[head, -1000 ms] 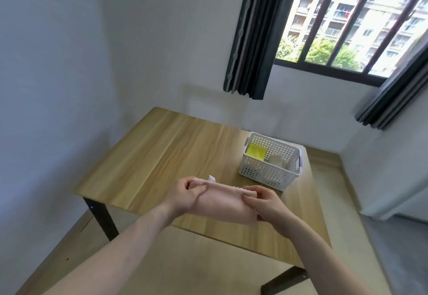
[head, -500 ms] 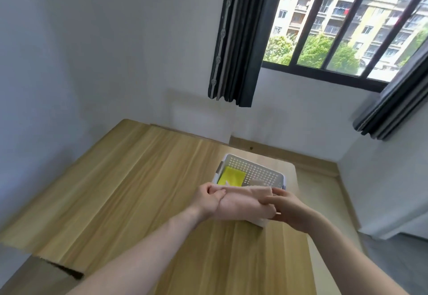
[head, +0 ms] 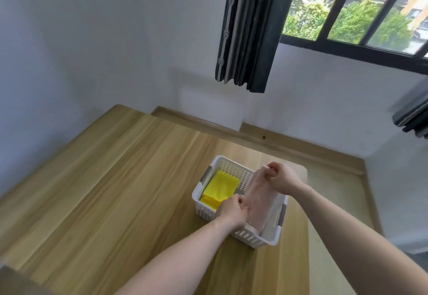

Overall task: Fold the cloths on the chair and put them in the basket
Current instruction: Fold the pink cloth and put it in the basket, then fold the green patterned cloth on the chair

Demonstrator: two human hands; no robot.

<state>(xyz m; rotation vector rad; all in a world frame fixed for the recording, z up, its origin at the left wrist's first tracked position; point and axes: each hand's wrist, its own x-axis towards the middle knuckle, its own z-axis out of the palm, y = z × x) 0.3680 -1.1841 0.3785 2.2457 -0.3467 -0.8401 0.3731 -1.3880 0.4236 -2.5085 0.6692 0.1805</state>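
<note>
Left hand: closed into a fist, pinching the near end of the pink cloth at the near side of the basket. Right hand: closed likewise, gripping the far end of the same cloth above the far right rim. The folded cloth is stretched between both hands and sits over and partly within the right half of the basket, tilted on edge. A folded yellow cloth lies flat in the left half. The basket stands on the wooden surface, near its right edge.

Visibility limits: the fingertips of both hands are curled into the fabric and hidden. The lower edge of the pink cloth is concealed behind the basket wall; whether it touches the bottom cannot be determined. The chair is out of view.
</note>
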